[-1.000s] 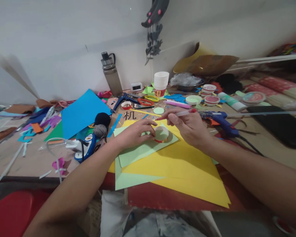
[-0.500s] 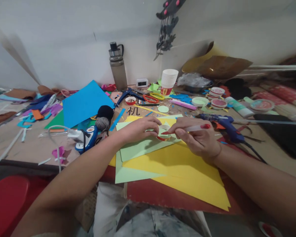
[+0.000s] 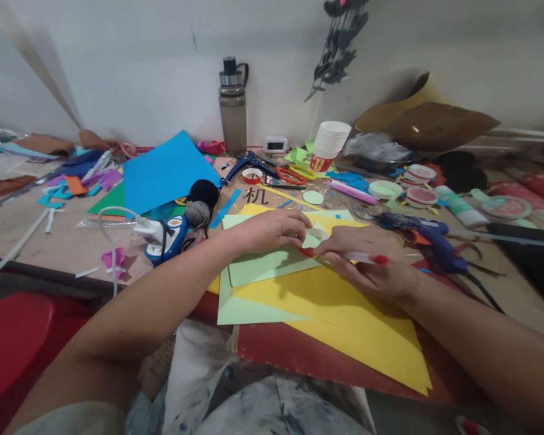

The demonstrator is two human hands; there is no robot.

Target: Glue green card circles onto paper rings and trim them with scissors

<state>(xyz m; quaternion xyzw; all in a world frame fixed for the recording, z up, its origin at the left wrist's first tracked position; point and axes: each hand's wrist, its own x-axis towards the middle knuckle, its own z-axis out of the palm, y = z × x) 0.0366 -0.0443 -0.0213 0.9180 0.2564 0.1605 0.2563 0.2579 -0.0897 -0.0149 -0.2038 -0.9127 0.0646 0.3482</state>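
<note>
A short ring, which looks cut from a paper cup point(image 3: 315, 237), sits on light green paper point(image 3: 263, 264), partly hidden by my hands. My left hand point(image 3: 278, 232) curls its fingers at the ring's left side and holds it. In my right hand point(image 3: 367, 257) is a red-capped pen point(image 3: 365, 258), gripped with its capped end pointing right. The fingers of that hand meet the ring's right side, and the pen's tip is hidden. Under the green paper lie yellow sheets point(image 3: 344, 314).
Behind my hands are a red-rimmed ring point(image 3: 252, 175), scissors point(image 3: 292, 175), stacked paper cups point(image 3: 330, 145) and a water bottle point(image 3: 233, 118). A blue glue gun point(image 3: 435, 241) lies right, its cord trailing. Blue paper point(image 3: 167, 175) and yarn balls point(image 3: 199, 202) lie left.
My right hand has turned and moved in closer to the ring, so the pen's tip, visible before, is now covered. My left hand stays at the ring. The whole view has shifted slightly.
</note>
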